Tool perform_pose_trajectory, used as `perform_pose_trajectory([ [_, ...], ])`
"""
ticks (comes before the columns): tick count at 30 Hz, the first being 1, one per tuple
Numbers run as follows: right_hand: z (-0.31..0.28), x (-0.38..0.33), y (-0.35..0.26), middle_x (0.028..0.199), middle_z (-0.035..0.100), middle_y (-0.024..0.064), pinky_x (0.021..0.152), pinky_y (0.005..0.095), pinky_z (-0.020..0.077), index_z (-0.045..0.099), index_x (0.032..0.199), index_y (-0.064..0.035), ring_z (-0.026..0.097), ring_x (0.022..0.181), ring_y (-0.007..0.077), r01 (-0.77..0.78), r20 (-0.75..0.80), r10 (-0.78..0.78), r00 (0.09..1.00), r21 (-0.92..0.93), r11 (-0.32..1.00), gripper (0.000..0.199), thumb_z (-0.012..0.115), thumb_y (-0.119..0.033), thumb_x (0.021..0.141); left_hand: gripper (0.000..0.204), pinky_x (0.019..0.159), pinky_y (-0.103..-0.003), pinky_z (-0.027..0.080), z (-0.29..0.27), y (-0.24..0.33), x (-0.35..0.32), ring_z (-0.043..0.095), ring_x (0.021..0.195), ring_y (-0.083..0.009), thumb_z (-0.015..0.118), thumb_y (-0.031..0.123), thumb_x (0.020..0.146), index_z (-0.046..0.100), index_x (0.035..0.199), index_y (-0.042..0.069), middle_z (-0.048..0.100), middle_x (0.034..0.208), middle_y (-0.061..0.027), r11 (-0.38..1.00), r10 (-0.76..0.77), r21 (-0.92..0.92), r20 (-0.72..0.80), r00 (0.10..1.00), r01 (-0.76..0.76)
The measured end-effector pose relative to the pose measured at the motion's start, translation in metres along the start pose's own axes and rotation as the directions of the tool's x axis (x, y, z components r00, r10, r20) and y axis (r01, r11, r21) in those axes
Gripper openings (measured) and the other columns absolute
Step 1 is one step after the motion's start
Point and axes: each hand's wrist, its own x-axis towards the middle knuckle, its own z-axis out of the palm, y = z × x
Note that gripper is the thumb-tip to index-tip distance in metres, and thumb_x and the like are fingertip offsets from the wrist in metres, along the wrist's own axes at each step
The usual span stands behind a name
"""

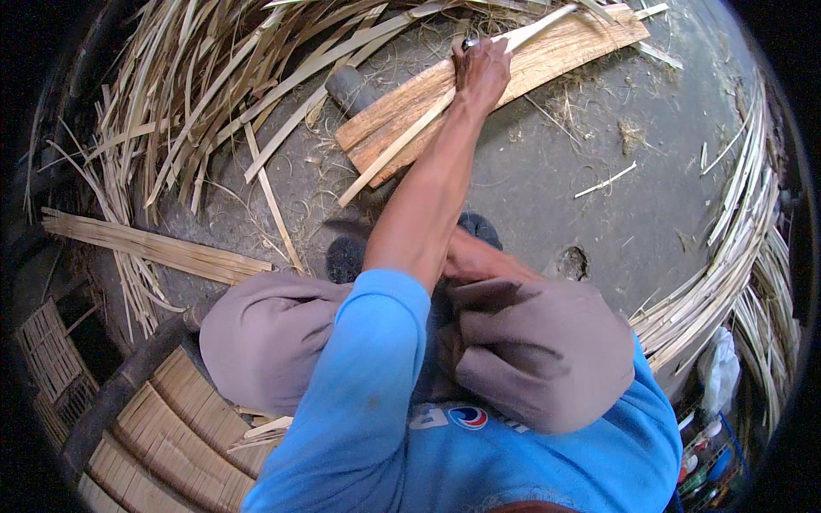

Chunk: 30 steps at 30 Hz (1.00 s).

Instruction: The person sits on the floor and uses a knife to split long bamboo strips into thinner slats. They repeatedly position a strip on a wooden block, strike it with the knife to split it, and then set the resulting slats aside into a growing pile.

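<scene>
Few packages, all at lower right edge of view. Cluster of small plastic bottles (703, 457) standing close together just beside the blue-sleeved person's side: white and clear bodies, caps red, blue and white, some with coloured label bands; details too small and bent by the lens to tell apart. Crumpled white plastic bag (720, 369) just above them, next to the curved bundle of split bamboo strips. Round red, white and blue printed emblem (468, 417) on the chest of the blue shirt, beside pale lettering. No signs or screens visible.
</scene>
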Motion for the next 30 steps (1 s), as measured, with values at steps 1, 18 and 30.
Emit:
perform_pose_trajectory([
  [1,-0.013,-0.006,0.003,0.089,0.071,0.0190,0.078,0.0468,0.0519,0.066,0.105,0.0006,0.069,0.082,0.0348,-0.084,0.013,0.084,0.996,-0.004,0.996,0.036,0.054,-0.033,0.100,0.029,0.108,-0.066,0.028,-0.002,0.004,-0.005,0.061,0.104,-0.0352,0.054,0.026,0.098,0.067,0.117,0.008,0.064,0.103,-0.0193,1.000,0.004,0.019,-0.024,1.000,-0.003],
  [18,-0.130,-0.043,0.027,0.099,0.069,0.0258,0.077,0.0441,0.0541,0.053,0.126,0.0042,0.070,0.089,0.0375,-0.533,-0.828,0.191,0.528,-0.147,0.833,0.060,0.071,-0.037,0.088,0.057,0.065,-0.030,0.057,-0.249,-0.099,-0.160,0.068,0.075,-0.0155,0.054,0.057,0.097,0.065,0.108,0.002,0.069,0.088,-0.0062,0.790,-0.429,0.218,0.864,0.262,0.573],
  [30,-0.102,-0.014,0.049,0.082,0.067,0.0230,0.071,0.0488,0.0537,0.063,0.099,-0.0033,0.067,0.080,0.0426,-0.670,-0.691,0.365,0.624,-0.233,0.705,0.033,0.076,-0.026,0.078,0.039,0.044,-0.027,0.026,-0.244,-0.107,-0.284,0.028,0.043,-0.0086,0.056,0.043,0.101,0.050,0.078,0.012,0.030,0.052,0.0059,-0.014,-0.316,-0.347,0.891,0.325,0.938],
])
